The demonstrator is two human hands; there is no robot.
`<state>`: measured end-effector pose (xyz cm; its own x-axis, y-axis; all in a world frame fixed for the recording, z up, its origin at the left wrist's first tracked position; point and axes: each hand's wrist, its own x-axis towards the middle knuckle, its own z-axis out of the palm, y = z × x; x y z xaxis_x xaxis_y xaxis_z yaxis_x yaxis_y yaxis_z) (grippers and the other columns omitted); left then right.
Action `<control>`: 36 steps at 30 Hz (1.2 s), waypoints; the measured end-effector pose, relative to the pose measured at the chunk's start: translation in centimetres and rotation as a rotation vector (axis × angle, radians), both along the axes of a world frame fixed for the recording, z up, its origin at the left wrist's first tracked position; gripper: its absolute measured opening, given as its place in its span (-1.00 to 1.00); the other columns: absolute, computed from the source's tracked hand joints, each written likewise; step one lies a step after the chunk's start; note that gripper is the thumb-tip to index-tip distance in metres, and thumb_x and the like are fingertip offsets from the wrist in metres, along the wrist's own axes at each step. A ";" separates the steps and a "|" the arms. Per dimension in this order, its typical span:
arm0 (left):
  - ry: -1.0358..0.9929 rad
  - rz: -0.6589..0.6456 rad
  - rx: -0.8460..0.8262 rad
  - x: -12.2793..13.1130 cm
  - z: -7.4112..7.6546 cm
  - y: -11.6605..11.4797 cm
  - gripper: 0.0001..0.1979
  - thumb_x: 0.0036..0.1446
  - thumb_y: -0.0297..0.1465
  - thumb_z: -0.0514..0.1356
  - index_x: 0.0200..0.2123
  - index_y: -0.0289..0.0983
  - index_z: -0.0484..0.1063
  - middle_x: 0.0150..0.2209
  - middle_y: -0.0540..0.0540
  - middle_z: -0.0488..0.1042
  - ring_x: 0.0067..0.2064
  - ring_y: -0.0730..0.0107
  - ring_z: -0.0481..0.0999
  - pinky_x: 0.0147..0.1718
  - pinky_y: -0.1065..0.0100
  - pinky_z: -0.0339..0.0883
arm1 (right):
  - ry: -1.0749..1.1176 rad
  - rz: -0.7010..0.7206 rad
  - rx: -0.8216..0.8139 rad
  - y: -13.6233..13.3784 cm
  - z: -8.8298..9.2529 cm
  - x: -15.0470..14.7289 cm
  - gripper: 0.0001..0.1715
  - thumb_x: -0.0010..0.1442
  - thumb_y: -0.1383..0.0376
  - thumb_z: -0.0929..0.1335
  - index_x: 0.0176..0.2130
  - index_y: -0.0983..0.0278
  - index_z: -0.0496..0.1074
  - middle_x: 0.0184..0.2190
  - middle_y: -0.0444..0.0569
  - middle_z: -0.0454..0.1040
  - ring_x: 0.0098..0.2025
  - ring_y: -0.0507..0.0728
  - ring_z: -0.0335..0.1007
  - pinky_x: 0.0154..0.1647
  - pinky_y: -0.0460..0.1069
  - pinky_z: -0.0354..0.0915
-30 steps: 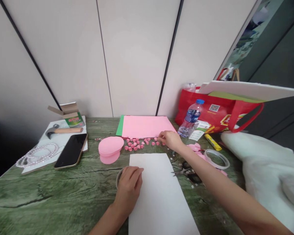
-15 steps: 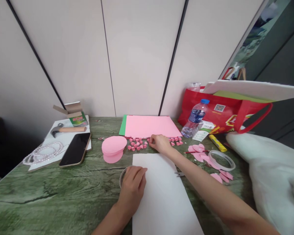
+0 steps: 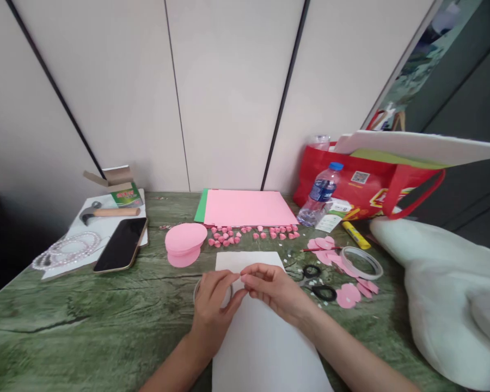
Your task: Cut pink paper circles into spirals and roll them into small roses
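Note:
My left hand (image 3: 214, 305) and my right hand (image 3: 275, 291) meet fingertip to fingertip above a white sheet of paper (image 3: 269, 348). Both are closed in a pinch; whatever lies between the fingertips is too small and covered to make out. A roll of tape (image 3: 196, 291) lies under my left hand, mostly hidden by it. Beyond the paper, small rolled pink paper roses (image 3: 224, 237) stand in rows. Scissors with black handles (image 3: 324, 293) rest just right of my right hand.
Pink paper discs (image 3: 183, 239) are stacked left of the roses, with pink sheets (image 3: 249, 207) behind. At left are a phone (image 3: 121, 245), hammer (image 3: 114, 212) and beads (image 3: 69, 250). A bottle (image 3: 320, 193), red bag (image 3: 363, 185), tape roll (image 3: 361, 263) and glue stick (image 3: 356, 235) stand or lie right.
My right hand has come back from the paper roses to my left hand's fingertips, uncovering the middle roses and the scissors. My left hand has stayed near the tape roll. The view shifted slightly.

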<state>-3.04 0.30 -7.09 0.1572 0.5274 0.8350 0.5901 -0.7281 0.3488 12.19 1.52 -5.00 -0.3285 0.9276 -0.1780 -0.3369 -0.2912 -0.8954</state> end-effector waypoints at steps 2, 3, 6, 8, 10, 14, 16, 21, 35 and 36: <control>0.012 -0.075 0.027 0.2 0.0 -0.1 -0.75 -0.02 -0.55 0.21 -0.22 -0.27 0.34 -0.36 -0.10 0.42 -0.33 0.36 0.41 -0.35 0.30 0.31 | 0.070 -0.030 -0.086 -0.6 -0.6 0.0 -0.71 -0.20 0.26 0.50 -0.42 0.34 0.48 -0.55 -0.16 0.41 -0.55 -0.11 0.24 -0.50 -0.17 0.18; 0.019 -0.102 0.028 0.3 0.0 -0.1 -0.76 -0.02 -0.57 0.21 -0.23 -0.28 0.35 -0.38 -0.09 0.42 -0.34 0.36 0.40 -0.36 0.29 0.30 | 0.088 -0.041 -0.113 -0.8 -0.9 0.1 -0.71 -0.21 0.27 0.51 -0.42 0.34 0.48 -0.56 -0.16 0.41 -0.55 -0.11 0.24 -0.53 -0.18 0.17; 0.022 -0.138 0.016 0.4 0.0 -0.2 -0.77 -0.02 -0.63 0.18 -0.26 -0.29 0.36 -0.42 -0.08 0.41 -0.35 0.37 0.39 -0.37 0.29 0.29 | 0.115 -0.053 -0.162 -1.1 -1.4 0.3 -0.73 -0.21 0.30 0.52 -0.43 0.35 0.48 -0.57 -0.17 0.41 -0.56 -0.12 0.25 -0.57 -0.20 0.15; 0.016 -0.134 0.028 0.4 0.0 -0.3 -0.75 -0.02 -0.65 0.16 -0.25 -0.28 0.37 -0.40 -0.08 0.41 -0.35 0.36 0.40 -0.37 0.28 0.28 | 0.142 -0.050 -0.165 -1.4 -1.5 0.3 -0.73 -0.18 0.29 0.50 -0.41 0.36 0.49 -0.55 -0.14 0.43 -0.52 -0.09 0.31 -0.50 -0.19 0.22; 0.022 -0.124 0.038 0.4 0.0 -0.4 -0.72 -0.02 -0.67 0.15 -0.23 -0.27 0.37 -0.38 -0.09 0.41 -0.34 0.36 0.40 -0.37 0.28 0.28 | 0.182 -0.042 -0.149 -1.6 -1.5 0.2 -0.71 -0.15 0.28 0.49 -0.37 0.36 0.49 -0.51 -0.09 0.47 -0.45 -0.04 0.38 -0.41 -0.15 0.28; 0.018 -0.120 0.005 0.4 -0.1 -0.5 -0.71 -0.04 -0.69 0.16 -0.24 -0.28 0.37 -0.33 -0.11 0.39 -0.31 0.37 0.38 -0.36 0.29 0.28 | 0.273 -0.061 -0.146 -1.8 -1.7 0.1 -0.71 -0.17 0.35 0.50 -0.36 0.38 0.49 -0.49 -0.06 0.50 -0.42 -0.02 0.42 -0.34 -0.13 0.31; 0.001 -0.126 -0.025 0.5 -0.1 -0.5 -0.73 -0.03 -0.68 0.15 -0.26 -0.29 0.37 -0.33 -0.10 0.38 -0.30 0.38 0.37 -0.34 0.31 0.29 | 0.311 -0.053 -0.175 -1.7 -1.9 0.1 -0.72 -0.16 0.37 0.50 -0.35 0.38 0.48 -0.49 -0.06 0.51 -0.43 -0.03 0.42 -0.34 -0.15 0.31; -0.030 -0.194 -0.155 0.9 0.2 -0.4 -0.79 0.03 -0.66 0.09 -0.30 -0.29 0.34 -0.33 -0.09 0.38 -0.29 0.42 0.40 -0.31 0.39 0.31 | 0.388 -0.019 -0.260 -1.7 -2.2 0.3 -0.74 -0.16 0.38 0.50 -0.37 0.39 0.49 -0.49 -0.07 0.51 -0.45 -0.06 0.43 -0.36 -0.18 0.33; -0.206 -0.310 -0.590 1.0 0.9 -0.4 -0.91 0.09 -0.53 0.08 -0.42 -0.28 0.35 -0.40 -0.05 0.40 -0.34 0.43 0.41 -0.36 0.40 0.29 | 0.424 0.042 -0.361 -1.5 -2.1 0.9 -0.80 -0.18 0.45 0.50 -0.47 0.40 0.43 -0.54 -0.08 0.51 -0.51 -0.08 0.44 -0.44 -0.26 0.35; -0.226 -0.317 -0.623 1.0 0.9 -0.4 -0.91 0.09 -0.52 0.08 -0.42 -0.28 0.35 -0.41 -0.06 0.40 -0.35 0.42 0.41 -0.36 0.40 0.29 | 0.425 0.050 -0.361 -1.5 -2.1 1.0 -0.80 -0.17 0.44 0.50 -0.47 0.40 0.43 -0.54 -0.08 0.51 -0.51 -0.08 0.44 -0.44 -0.26 0.35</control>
